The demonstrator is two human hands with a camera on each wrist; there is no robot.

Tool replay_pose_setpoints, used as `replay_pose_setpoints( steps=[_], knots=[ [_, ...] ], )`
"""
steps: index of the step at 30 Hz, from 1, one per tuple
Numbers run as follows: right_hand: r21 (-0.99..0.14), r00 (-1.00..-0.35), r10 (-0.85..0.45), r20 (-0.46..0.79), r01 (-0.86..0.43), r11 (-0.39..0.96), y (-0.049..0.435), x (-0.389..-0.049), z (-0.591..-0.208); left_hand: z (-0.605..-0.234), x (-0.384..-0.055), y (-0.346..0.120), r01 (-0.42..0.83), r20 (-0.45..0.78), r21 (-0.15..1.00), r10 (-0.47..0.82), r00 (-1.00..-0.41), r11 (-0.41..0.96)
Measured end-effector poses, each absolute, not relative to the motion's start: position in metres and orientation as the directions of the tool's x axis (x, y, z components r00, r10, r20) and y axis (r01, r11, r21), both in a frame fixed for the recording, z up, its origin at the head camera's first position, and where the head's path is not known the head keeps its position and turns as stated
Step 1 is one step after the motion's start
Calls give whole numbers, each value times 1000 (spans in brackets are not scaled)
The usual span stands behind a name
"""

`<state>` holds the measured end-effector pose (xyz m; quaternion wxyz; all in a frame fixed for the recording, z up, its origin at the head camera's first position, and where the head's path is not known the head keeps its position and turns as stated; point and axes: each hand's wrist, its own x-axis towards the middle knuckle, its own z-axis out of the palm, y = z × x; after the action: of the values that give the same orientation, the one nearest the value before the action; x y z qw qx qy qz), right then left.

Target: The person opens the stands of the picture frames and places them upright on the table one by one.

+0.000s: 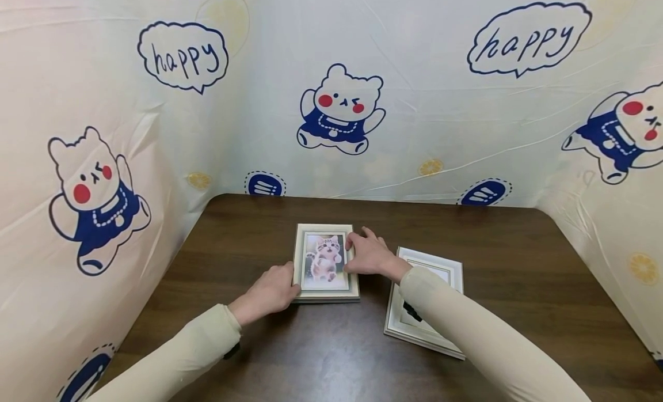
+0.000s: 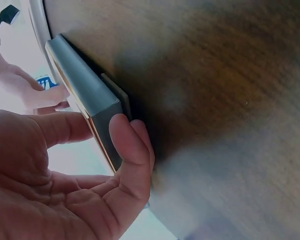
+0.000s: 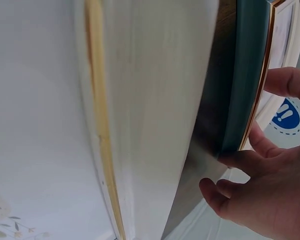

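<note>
A cream picture frame (image 1: 325, 296) with a kitten picture (image 1: 326, 264) lies near the middle of the table. My left hand (image 1: 269, 288) grips its left edge near the lower corner. In the left wrist view, the thumb is on the front side and curled fingers reach round the frame's side (image 2: 82, 75). At the opposite edge, my right hand (image 1: 370, 253) holds the frame, the thumb over the front border. The right wrist view shows its fingers at the frame's dark-looking side (image 3: 251, 75). Part of the back shows as a thin raised piece (image 2: 117, 92) in the left wrist view.
A second cream frame (image 1: 452, 270) lies angled to the right, partly hidden beneath my right forearm. Its pale edge (image 3: 155, 100) fills much of the right wrist view. The brown wooden table (image 1: 248, 235) is enclosed by a printed cloth backdrop (image 1: 425, 120) behind and at both sides.
</note>
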<state>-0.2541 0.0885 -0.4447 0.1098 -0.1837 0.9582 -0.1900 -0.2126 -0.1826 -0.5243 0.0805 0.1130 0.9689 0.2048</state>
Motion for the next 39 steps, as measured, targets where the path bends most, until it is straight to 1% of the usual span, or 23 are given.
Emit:
replay_pose_setpoints(
  steps=[6,9,13,15,21,28,34,39],
  knots=[
    [-431,-912,-388,-135,-299,851,88,-253,-446,-510,-206,-181,206,-96,460,280,-955,864],
    [-443,-913,-388,-127,-297,846,88,-252,-447,-477,-188,-171,169,-124,497,262,-957,851],
    [-467,-916,-384,-115,-292,835,88,-250,-446,-432,-163,-156,93,-157,516,201,-967,851],
    [-478,-920,-377,-108,-284,831,88,-249,-445,-425,-159,-152,77,-157,510,181,-971,857],
    [-498,-927,-370,-64,-292,817,89,-253,-445,-426,-160,-151,51,-175,519,165,-971,853],
    [-512,-930,-361,-61,-281,811,89,-250,-439,-425,-159,-152,52,-134,588,161,-978,807],
    [-537,-933,-358,-44,-280,796,90,-251,-437,-424,-159,-153,38,-145,602,156,-977,797],
    [-553,-935,-354,-23,-283,784,91,-252,-434,-423,-159,-153,52,-110,620,152,-982,783]
  ],
)
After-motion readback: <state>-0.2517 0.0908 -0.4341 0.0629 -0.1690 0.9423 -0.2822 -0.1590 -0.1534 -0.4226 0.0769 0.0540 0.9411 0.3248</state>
